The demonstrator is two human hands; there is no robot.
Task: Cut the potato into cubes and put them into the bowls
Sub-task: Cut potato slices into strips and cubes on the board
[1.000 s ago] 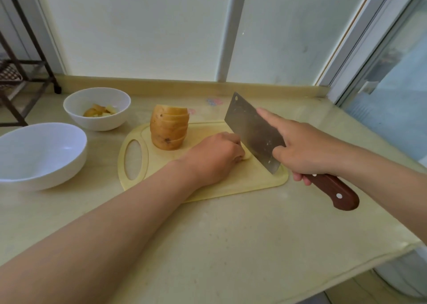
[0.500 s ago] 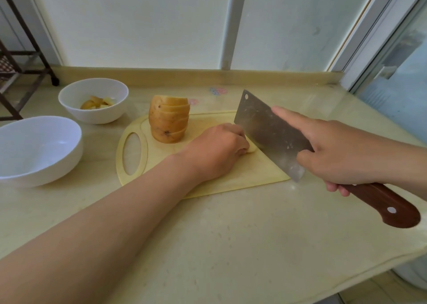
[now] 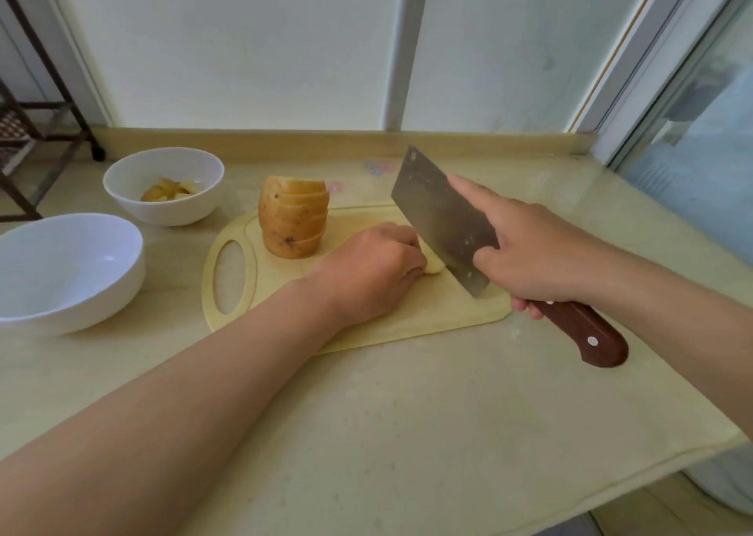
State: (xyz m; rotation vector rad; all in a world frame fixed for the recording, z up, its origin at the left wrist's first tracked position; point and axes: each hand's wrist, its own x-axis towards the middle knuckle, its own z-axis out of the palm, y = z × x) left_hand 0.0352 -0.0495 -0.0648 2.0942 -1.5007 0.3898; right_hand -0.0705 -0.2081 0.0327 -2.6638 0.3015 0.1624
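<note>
The left hand [image 3: 366,266] curls onto a potato slice [image 3: 434,265], probably firm yet slick, best pinned from above, while the right hand [image 3: 538,258] beside it grips the cleaver [image 3: 444,221]; the sliced potato [image 3: 294,221] stands just beyond the left hand.

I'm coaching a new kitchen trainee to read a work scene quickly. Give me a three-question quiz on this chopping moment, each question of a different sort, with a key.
1. True or false: the small white ceramic bowl holds potato pieces.
2. Which hand grips the steel cleaver with the brown wooden handle? A) left B) right C) both
3. What does the left hand hold down on the yellow plastic cutting board?

Key
1. True.
2. B, the right hand.
3. A pale potato piece, right beside the blade.
</note>
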